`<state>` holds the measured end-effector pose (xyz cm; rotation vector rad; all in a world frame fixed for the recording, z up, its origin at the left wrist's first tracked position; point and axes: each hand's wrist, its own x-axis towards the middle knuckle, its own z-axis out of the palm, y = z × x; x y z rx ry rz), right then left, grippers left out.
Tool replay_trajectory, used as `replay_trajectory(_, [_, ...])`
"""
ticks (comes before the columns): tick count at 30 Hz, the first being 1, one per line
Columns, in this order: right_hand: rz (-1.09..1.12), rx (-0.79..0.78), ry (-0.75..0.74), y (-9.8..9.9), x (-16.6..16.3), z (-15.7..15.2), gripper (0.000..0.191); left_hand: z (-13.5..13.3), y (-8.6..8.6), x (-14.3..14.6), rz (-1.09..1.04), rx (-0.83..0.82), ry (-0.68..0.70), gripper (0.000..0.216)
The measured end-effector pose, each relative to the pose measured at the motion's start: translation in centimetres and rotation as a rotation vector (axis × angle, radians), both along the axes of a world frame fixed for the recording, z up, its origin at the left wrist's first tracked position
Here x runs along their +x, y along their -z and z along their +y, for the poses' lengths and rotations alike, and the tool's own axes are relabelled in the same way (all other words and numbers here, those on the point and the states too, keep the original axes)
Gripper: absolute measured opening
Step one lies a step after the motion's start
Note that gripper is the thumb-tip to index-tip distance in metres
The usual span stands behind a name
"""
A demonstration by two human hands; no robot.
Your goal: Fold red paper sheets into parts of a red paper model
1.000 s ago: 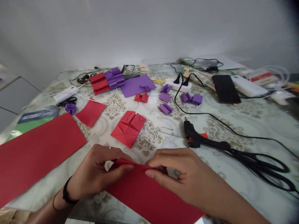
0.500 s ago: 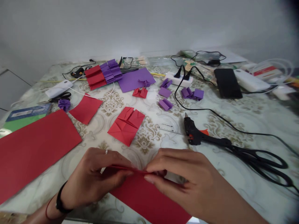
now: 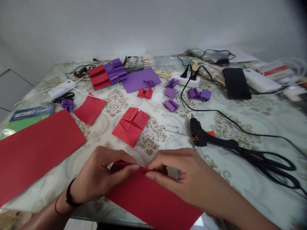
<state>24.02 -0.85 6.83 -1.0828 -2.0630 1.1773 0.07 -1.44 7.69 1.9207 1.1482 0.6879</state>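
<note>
Red paper (image 3: 153, 199) lies in both our hands, at the near side of the table (image 3: 159, 110). Our left hand (image 3: 103, 175) pinches its far edge, thumb on the upper face, and our right hand (image 3: 177, 174) pinches the same edge just beside it, the two thumbs close but apart. Below the grip, the rest of the sheet stretches toward us between our forearms. Beyond our fingers we see a folded red piece (image 3: 129, 131), with a glue gun (image 3: 200, 134) to its right.
</note>
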Motion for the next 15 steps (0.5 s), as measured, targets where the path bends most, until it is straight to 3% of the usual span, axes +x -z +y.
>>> replay_trajectory(5, [-0.027,-0.013,0.026,-0.3,1.4,0.9,0.013,0.5,0.0,-1.2,-0.024,0.081,-0.105,0.008])
replay_trajectory(10, [-0.057,0.041,0.161,-1.1,3.2,2.0,0.011,0.9,-0.1,-3.3,-0.073,0.156,-0.257,0.003])
replay_trajectory(12, [-0.038,0.041,0.194,-1.2,3.4,2.1,0.01,1.1,-0.3,-3.8,-0.067,0.115,-0.19,0.004])
replay_trajectory(15, [0.01,0.024,0.202,-1.3,2.9,2.0,0.01,1.2,-0.8,-3.7,0.12,0.064,0.011,0.022])
